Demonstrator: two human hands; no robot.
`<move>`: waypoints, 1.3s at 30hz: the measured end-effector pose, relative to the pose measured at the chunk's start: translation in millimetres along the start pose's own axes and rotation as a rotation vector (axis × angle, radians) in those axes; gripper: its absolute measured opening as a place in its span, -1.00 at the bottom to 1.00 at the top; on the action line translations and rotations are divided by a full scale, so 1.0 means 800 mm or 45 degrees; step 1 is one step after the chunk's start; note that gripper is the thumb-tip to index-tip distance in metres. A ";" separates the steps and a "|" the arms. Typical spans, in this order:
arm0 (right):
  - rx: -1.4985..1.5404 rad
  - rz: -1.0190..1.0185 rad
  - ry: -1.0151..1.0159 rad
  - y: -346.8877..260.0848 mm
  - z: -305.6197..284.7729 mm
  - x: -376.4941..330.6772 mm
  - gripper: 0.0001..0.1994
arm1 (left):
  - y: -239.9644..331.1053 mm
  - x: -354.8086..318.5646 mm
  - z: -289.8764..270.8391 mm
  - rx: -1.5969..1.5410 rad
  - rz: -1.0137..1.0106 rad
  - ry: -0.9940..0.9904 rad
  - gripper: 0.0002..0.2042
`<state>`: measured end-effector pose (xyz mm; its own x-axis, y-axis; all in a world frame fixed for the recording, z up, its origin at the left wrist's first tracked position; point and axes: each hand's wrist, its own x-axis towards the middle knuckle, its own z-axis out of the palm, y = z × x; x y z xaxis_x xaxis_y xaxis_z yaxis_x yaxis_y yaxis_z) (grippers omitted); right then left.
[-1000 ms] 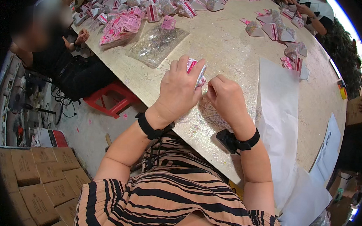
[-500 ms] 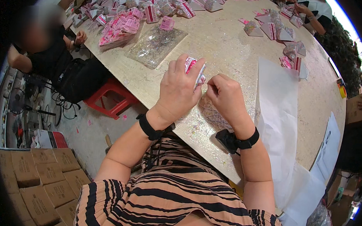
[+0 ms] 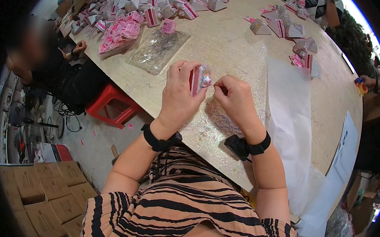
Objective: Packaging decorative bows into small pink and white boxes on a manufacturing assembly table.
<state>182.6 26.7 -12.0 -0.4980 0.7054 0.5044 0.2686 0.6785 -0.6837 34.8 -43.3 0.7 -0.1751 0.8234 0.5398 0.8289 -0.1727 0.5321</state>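
Observation:
My left hand (image 3: 178, 92) is wrapped around a small cake-slice-shaped piece (image 3: 205, 72) with pink-and-white layers and a glittery side turned right. Just to the right, my right hand (image 3: 237, 99) is pinched, its fingertips close to the slice's glittery side. Whatever lies between those fingertips is too small to make out. Below the right hand lies a clear bag of fine shiny strands (image 3: 224, 120), partly hidden by it. Glitter specks are scattered around it on the pale table (image 3: 228, 39).
Many similar slices (image 3: 150, 17) are heaped at the far left, beside a bag of pink cards (image 3: 119, 35) and a flat clear bag (image 3: 159, 52). More slices (image 3: 280, 26) lie far right. White sheets (image 3: 288, 123) cover the right side. A seated person (image 3: 47, 51) is at left.
My left hand has turned the slice, so its striped side and glittery side now show more. The pinched right hand stays beside it. At far right, a person's hand now reaches a yellow tape roll.

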 end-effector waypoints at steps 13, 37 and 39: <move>0.075 0.055 0.061 -0.005 0.000 -0.001 -0.91 | 0.004 -0.007 0.005 -0.038 0.026 0.124 -0.37; 0.948 0.609 -0.255 0.001 -0.028 0.011 -0.90 | -0.001 0.006 -0.015 -0.376 -0.132 -0.024 -0.40; 0.871 0.573 -0.231 0.010 -0.028 0.009 -0.87 | 0.007 0.004 -0.010 -0.367 -0.173 -0.083 -0.41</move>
<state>199.7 41.5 -1.8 -0.6036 0.7954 0.0545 -0.0572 0.0249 -0.9981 34.5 -45.9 10.4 -0.2320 0.8805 0.4134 0.6141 -0.1970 0.7642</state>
